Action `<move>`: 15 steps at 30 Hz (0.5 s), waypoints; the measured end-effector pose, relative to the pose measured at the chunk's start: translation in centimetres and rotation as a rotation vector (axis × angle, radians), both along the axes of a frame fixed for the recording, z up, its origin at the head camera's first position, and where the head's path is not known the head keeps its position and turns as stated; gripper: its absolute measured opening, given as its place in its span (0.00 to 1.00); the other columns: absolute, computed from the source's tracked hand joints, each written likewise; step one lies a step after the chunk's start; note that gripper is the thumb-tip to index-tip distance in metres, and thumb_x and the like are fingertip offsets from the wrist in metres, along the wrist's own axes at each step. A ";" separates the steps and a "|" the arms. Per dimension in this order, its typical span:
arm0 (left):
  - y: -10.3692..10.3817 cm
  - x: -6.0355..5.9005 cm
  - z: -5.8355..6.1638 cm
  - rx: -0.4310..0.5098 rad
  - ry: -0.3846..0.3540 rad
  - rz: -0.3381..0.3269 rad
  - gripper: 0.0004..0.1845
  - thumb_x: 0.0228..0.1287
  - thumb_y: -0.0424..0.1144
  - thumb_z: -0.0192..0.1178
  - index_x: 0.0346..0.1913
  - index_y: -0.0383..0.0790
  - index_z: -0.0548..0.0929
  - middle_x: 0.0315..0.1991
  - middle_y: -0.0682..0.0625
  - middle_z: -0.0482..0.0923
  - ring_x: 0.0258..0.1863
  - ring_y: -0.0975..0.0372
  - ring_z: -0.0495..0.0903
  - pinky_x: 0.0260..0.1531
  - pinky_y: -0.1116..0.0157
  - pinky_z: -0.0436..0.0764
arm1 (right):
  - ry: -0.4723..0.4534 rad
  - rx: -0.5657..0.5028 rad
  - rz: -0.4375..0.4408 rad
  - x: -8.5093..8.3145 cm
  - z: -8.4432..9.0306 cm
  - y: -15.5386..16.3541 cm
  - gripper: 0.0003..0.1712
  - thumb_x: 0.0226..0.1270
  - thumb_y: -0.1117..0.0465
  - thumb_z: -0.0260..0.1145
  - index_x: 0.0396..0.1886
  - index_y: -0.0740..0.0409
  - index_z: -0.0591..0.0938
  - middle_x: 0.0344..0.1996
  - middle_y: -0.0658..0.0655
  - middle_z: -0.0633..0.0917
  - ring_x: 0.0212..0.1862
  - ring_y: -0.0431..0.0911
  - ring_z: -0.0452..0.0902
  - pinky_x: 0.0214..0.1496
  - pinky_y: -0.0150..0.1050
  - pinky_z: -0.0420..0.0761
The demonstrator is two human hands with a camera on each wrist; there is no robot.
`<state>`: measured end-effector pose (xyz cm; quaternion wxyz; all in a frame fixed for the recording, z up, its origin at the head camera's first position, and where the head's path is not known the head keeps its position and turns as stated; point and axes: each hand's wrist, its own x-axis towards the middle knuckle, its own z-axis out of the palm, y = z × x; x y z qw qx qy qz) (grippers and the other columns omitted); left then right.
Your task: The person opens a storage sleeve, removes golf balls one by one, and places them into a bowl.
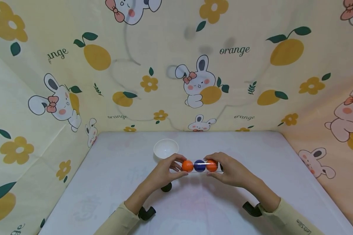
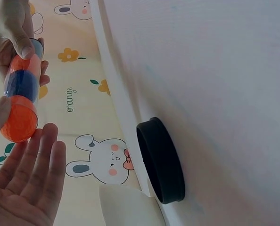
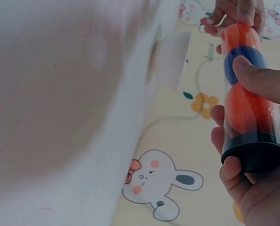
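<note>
Head view is showing a clear plastic cylindrical tube (image 1: 201,166) being held level above a white tabletop (image 1: 111,182), between the person's two hands and just in front of a small white bowl (image 1: 165,148). Contents: three balls in a row — an orange ball (image 1: 187,165) at the left end, a dark blue ball (image 1: 199,165) in the middle, a second orange ball (image 1: 211,165) at the right. The right end is carrying a black cap (image 3: 253,155); the matching round black lid (image 2: 161,160) is lying loose on the tabletop below the left hand. Handling, as judged: light, stiff, thin-walled and smooth, so likely slippery; the left end looks uncapped, so tipping it could let the balls roll out. Best taken round the barrel near each end. The right hand (image 1: 232,171) is gripping the tube, thumb (image 3: 260,77) pressing across the barrel and the other fingers curling under the capped end. The left hand (image 1: 164,173) is taking the open end with thumb and fingertips pinching the rim, while the left wrist view is showing its remaining fingers (image 2: 36,174) lying nearly straight, palm open beside the tube mouth.
</note>
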<state>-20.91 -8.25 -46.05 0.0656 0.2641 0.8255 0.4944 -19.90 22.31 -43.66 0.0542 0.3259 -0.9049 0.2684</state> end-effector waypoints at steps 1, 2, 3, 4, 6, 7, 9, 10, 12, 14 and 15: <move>0.0 0.0 0.0 0.002 -0.001 0.000 0.26 0.68 0.44 0.77 0.65 0.48 0.80 0.59 0.53 0.85 0.48 0.62 0.87 0.57 0.53 0.88 | 0.002 0.001 0.001 0.0 0.0 0.0 0.32 0.61 0.61 0.85 0.64 0.54 0.84 0.56 0.51 0.87 0.53 0.45 0.82 0.56 0.53 0.89; -0.1 0.1 0.0 0.005 -0.002 0.000 0.26 0.68 0.45 0.77 0.65 0.48 0.80 0.59 0.53 0.85 0.49 0.62 0.87 0.57 0.53 0.88 | 0.003 -0.001 0.002 0.0 0.0 -0.1 0.32 0.61 0.61 0.85 0.64 0.54 0.84 0.56 0.52 0.87 0.53 0.45 0.82 0.56 0.53 0.89; -0.1 0.1 0.0 0.008 -0.003 0.000 0.26 0.68 0.45 0.77 0.65 0.48 0.80 0.59 0.53 0.85 0.49 0.62 0.87 0.57 0.54 0.88 | 0.001 -0.004 0.002 0.0 0.0 -0.1 0.32 0.60 0.61 0.85 0.64 0.54 0.84 0.56 0.51 0.87 0.53 0.45 0.82 0.57 0.54 0.89; -0.1 0.1 0.0 0.008 -0.002 0.000 0.26 0.68 0.45 0.77 0.65 0.48 0.80 0.59 0.53 0.85 0.49 0.62 0.87 0.57 0.54 0.88 | -0.002 -0.006 0.000 0.0 0.0 -0.1 0.32 0.60 0.61 0.85 0.64 0.54 0.84 0.56 0.51 0.87 0.53 0.45 0.82 0.57 0.54 0.88; -0.2 0.0 -0.1 0.006 0.009 -0.004 0.26 0.69 0.45 0.76 0.65 0.47 0.80 0.59 0.53 0.85 0.48 0.62 0.87 0.57 0.54 0.88 | -0.009 -0.007 -0.004 0.1 -0.1 -0.1 0.33 0.60 0.60 0.85 0.64 0.53 0.84 0.55 0.50 0.87 0.52 0.44 0.81 0.57 0.54 0.88; -0.2 0.0 -0.1 0.003 0.012 -0.003 0.25 0.69 0.45 0.76 0.65 0.47 0.80 0.59 0.53 0.85 0.48 0.63 0.87 0.57 0.54 0.88 | -0.014 -0.008 -0.006 0.1 -0.1 -0.1 0.33 0.60 0.59 0.85 0.64 0.53 0.84 0.55 0.50 0.87 0.52 0.44 0.81 0.57 0.54 0.88; -0.3 -0.1 -0.1 -0.001 0.020 -0.005 0.25 0.69 0.45 0.76 0.65 0.47 0.81 0.59 0.54 0.85 0.48 0.63 0.87 0.57 0.55 0.88 | -0.020 -0.009 -0.011 0.1 -0.1 -0.1 0.33 0.61 0.58 0.85 0.65 0.53 0.83 0.55 0.50 0.87 0.51 0.43 0.80 0.57 0.54 0.88; -0.3 -0.1 -0.1 -0.003 0.025 -0.005 0.25 0.69 0.45 0.76 0.65 0.47 0.81 0.59 0.54 0.85 0.48 0.64 0.87 0.57 0.55 0.88 | -0.021 -0.008 -0.012 0.1 -0.1 0.0 0.33 0.62 0.57 0.85 0.65 0.52 0.83 0.55 0.50 0.87 0.51 0.43 0.80 0.57 0.53 0.88; -0.4 -0.1 -0.1 -0.006 0.029 -0.008 0.25 0.69 0.45 0.76 0.66 0.48 0.81 0.59 0.54 0.85 0.48 0.64 0.87 0.56 0.56 0.88 | -0.018 -0.008 -0.014 0.1 -0.2 0.0 0.33 0.62 0.56 0.84 0.65 0.52 0.83 0.55 0.49 0.87 0.50 0.42 0.80 0.56 0.52 0.88; -0.5 -0.1 0.0 -0.006 0.032 -0.013 0.25 0.70 0.44 0.75 0.66 0.47 0.81 0.60 0.54 0.85 0.48 0.64 0.87 0.56 0.56 0.88 | -0.014 -0.010 -0.012 0.0 -0.3 0.1 0.32 0.63 0.55 0.84 0.66 0.52 0.83 0.55 0.49 0.87 0.50 0.42 0.80 0.56 0.51 0.88; -0.5 -0.1 0.0 -0.008 0.034 -0.016 0.25 0.70 0.44 0.75 0.66 0.48 0.81 0.60 0.54 0.85 0.48 0.64 0.87 0.56 0.56 0.88 | -0.013 -0.012 -0.011 0.0 -0.4 0.1 0.32 0.64 0.54 0.83 0.66 0.52 0.83 0.55 0.49 0.87 0.50 0.42 0.80 0.55 0.51 0.88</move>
